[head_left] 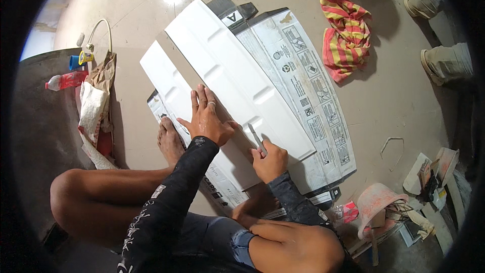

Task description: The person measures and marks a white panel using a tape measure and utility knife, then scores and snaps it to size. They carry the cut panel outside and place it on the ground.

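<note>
Cardboard (328, 116) lies on the tiled floor (136, 17), and on it rest a narrow white panel (162, 73) and a wide white panel (227, 68), with a brown band (183, 65) between them. The left hand (209, 124) lies with its fingers spread wide over the band and the narrow panel. The right hand (273, 162) holds a slim grey tool (258, 139) in closed fingers, its tip over the wide panel; whether it touches, I cannot tell. Off to the right lies a red-and-yellow striped cloth (348, 35).
</note>
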Motion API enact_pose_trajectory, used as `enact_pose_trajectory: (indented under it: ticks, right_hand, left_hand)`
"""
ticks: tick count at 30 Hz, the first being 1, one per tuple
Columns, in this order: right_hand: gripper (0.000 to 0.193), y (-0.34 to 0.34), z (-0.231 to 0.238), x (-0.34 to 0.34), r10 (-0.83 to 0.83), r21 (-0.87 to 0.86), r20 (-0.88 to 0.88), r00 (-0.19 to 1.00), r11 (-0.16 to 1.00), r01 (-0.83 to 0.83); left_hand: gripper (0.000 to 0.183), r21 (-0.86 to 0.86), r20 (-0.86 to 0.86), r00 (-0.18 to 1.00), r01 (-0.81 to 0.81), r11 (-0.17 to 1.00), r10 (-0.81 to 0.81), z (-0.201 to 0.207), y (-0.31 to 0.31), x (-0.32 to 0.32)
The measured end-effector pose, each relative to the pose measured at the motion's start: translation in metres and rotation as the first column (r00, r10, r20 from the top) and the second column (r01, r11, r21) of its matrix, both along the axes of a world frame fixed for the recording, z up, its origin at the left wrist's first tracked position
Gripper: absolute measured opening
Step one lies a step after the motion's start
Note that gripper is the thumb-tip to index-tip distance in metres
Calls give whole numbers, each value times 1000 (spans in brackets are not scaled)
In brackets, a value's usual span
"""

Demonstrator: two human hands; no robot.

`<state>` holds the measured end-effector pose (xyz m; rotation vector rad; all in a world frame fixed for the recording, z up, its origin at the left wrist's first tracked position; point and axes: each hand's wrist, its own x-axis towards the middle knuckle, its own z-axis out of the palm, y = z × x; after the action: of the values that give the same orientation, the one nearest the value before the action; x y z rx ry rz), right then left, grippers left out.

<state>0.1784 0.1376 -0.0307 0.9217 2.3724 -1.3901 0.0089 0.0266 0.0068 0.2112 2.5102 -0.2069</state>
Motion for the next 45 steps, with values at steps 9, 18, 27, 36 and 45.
enact_pose_trajectory:
  ticks: [9, 18, 27, 36, 45]
  right_hand:
    - [28, 6, 3, -17, -17, 32, 181, 983, 999, 11]
    - [27, 13, 7, -23, 79, -10, 263, 962, 997, -79]
    - [29, 19, 9, -34, 159, -10, 257, 953, 987, -162]
    - [33, 27, 10, -45, 267, -10, 246, 932, 962, -273]
    - [28, 52, 42, -167, 280, -65, -248, 927, 950, -304]
  left_hand:
    - [122, -51, -9, 985, 170, 984, -171, 9, -9, -8]
    - [103, 143, -159, 983, 119, 983, -96, -10, -49, -35]
    - [115, -22, -2, 1000, -14, 1000, 14, -4, -22, -46]
    - [111, 48, -60, 998, 29, 998, -26, -17, -26, -52]
    - [102, 121, -85, 996, 32, 992, -22, -18, -25, -52]
